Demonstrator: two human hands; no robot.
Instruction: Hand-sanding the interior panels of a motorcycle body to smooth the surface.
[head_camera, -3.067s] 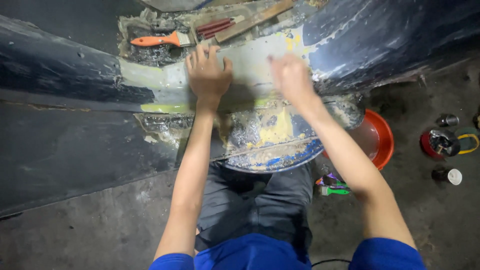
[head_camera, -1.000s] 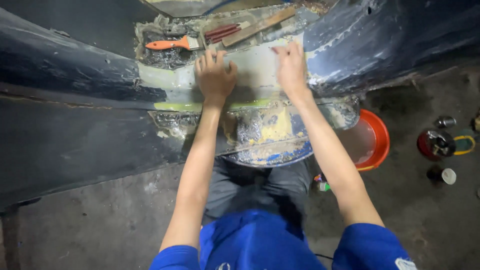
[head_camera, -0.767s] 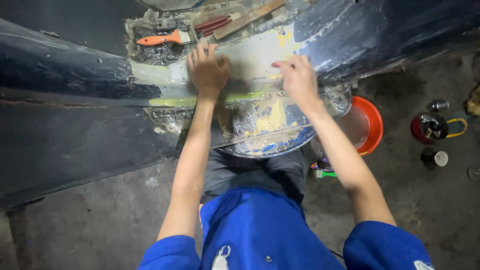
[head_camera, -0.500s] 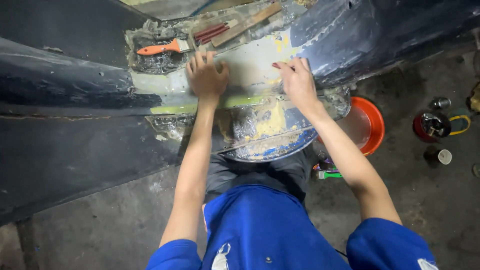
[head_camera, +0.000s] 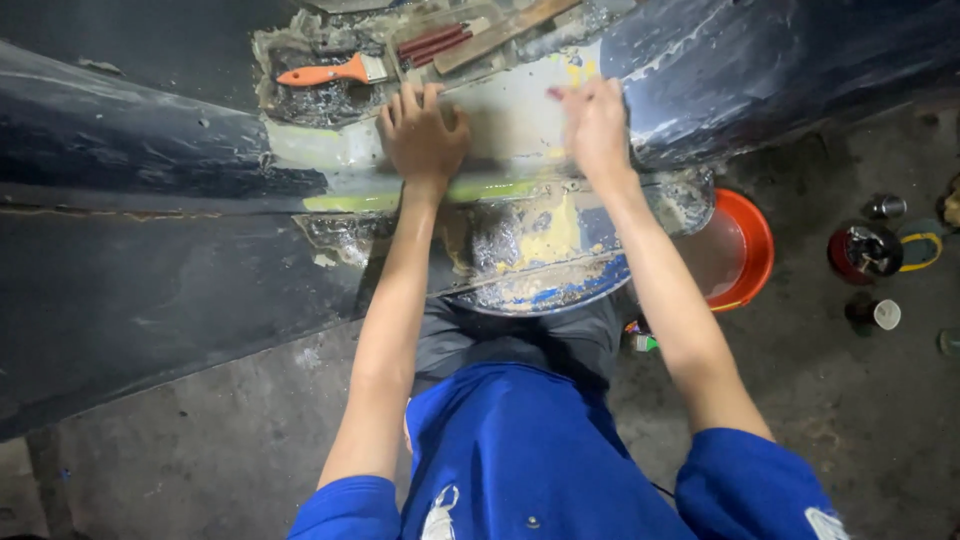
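The right hand (head_camera: 594, 128) is motion-blurred — whatever it holds cannot be told.

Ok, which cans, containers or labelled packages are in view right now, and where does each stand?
Red round can: floor, far right, open top.
Small dark container with pale round cap: floor, just below the can.
Small metal can: floor, above the red can.
Orange bucket: floor, right of the right hand.
No signs or screens.

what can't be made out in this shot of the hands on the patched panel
- Right hand, head view: motion blur smears the fingers, so whether it grips anything cannot be told.
- Left hand: palm down on the pale filler patch, hiding what lies beneath.
- Orange basin: partly behind the right forearm and the panel.
- Small cans on the floor: too small to identify.
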